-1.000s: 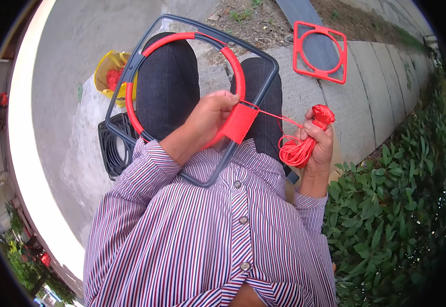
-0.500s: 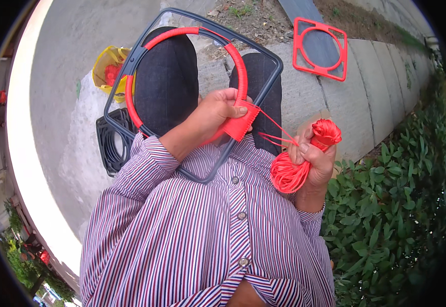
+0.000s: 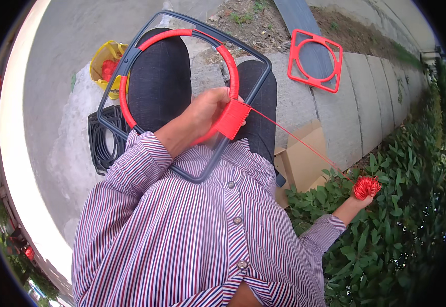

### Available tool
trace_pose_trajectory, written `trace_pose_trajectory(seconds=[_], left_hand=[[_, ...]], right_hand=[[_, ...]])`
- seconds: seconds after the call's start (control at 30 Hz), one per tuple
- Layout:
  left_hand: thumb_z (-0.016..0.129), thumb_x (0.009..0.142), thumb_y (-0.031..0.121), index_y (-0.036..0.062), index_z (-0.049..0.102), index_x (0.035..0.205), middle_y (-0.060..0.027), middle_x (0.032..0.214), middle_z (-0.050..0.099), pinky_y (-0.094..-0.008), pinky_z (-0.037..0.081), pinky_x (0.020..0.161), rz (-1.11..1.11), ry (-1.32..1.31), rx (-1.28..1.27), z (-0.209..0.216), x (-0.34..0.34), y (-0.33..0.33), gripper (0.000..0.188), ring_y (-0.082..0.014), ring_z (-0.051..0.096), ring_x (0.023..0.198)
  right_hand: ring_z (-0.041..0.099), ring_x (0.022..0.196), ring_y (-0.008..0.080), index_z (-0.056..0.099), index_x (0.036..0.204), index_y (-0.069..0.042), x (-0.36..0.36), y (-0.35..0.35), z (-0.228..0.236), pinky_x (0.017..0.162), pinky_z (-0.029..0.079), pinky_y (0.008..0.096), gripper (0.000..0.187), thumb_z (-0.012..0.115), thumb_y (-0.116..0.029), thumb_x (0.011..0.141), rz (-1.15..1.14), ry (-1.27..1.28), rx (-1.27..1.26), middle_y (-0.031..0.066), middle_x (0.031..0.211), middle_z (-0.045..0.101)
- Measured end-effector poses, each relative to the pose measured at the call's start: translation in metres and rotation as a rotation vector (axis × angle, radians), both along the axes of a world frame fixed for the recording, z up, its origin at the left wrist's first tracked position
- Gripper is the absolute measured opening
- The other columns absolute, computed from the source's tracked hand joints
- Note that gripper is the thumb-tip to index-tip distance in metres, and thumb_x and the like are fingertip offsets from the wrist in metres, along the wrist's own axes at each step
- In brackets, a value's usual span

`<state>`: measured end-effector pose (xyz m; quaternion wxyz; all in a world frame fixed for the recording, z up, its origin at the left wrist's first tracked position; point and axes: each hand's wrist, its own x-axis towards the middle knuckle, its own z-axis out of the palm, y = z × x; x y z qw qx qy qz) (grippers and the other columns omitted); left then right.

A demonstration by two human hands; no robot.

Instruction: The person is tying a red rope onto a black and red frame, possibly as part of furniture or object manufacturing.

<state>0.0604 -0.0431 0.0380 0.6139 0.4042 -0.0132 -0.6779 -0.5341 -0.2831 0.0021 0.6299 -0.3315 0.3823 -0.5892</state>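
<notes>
A dark grey square frame with an inner ring leans over my knees. Red cord is wound tightly around several stretches of the ring. My left hand grips the ring beside a broad red wrapped band that joins ring and outer bar; some of its fingers are hidden behind. From this band a single red strand runs taut toward the lower right. Out over the shrubs, my right hand is closed on a bundle of red cord.
A red square frame with a round opening lies ahead on the right. An open cardboard box sits beside my right leg, next to leafy shrubs. On the left are a yellow bag holding red material and stacked dark frames.
My right hand has swung out to the right and away from the frame with the cord bundle, drawing the strand long and straight. My left hand keeps its hold on the ring.
</notes>
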Motion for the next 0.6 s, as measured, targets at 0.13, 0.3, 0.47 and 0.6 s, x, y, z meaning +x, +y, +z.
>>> trace_pose_trajectory(seconds=[0.13, 0.3, 0.47, 0.6], left_hand=[[0.041, 0.079, 0.011, -0.0031, 0.055, 0.098, -0.0167, 0.086, 0.062, -0.0414, 0.058, 0.069, -0.002, -0.094, 0.011, -0.008, 0.002, -0.002, 0.027, -0.0289, 0.066, 0.073], [0.041, 0.083, 0.011, -0.0035, 0.055, 0.103, -0.0149, 0.091, 0.062, -0.0388, 0.057, 0.075, -0.051, -0.052, 0.017, 0.001, -0.005, -0.003, 0.028, -0.0255, 0.065, 0.078], [0.041, 0.086, 0.012, -0.0044, 0.054, 0.111, -0.0138, 0.102, 0.061, -0.0358, 0.053, 0.087, -0.038, -0.129, -0.019, 0.023, -0.014, 0.007, 0.033, -0.0219, 0.063, 0.094], [0.041, 0.085, 0.008, -0.0047, 0.054, 0.113, -0.0133, 0.105, 0.06, -0.0352, 0.05, 0.091, -0.04, -0.06, -0.037, 0.025, -0.014, 0.003, 0.034, -0.021, 0.061, 0.097]], right_hand=[[0.058, 0.111, 0.0341, 0.054, 0.124, -0.002, 0.143, 0.052, 0.02, 0.093, 0.047, 0.0575, 0.042, 0.047, -0.025, 0.089, -0.145, -0.085, 0.146, 0.016, 0.123, 0.059], [0.053, 0.116, 0.0254, 0.041, 0.138, 0.001, 0.307, 0.121, 0.027, 0.098, 0.042, 0.0384, 0.064, 0.059, -0.019, 0.08, 1.094, 0.319, -0.093, 0.0125, 0.126, 0.054], [0.06, 0.105, 0.0191, 0.038, 0.139, 0.001, 0.404, 0.141, 0.054, 0.089, 0.048, 0.0332, 0.072, 0.07, -0.017, 0.077, 1.275, 0.87, -0.354, 0.0147, 0.12, 0.055], [0.062, 0.103, 0.0194, 0.029, 0.145, -0.001, 0.417, 0.124, 0.036, 0.086, 0.051, 0.0315, 0.079, 0.069, -0.009, 0.078, 1.088, 0.413, -0.19, 0.0166, 0.124, 0.052]])
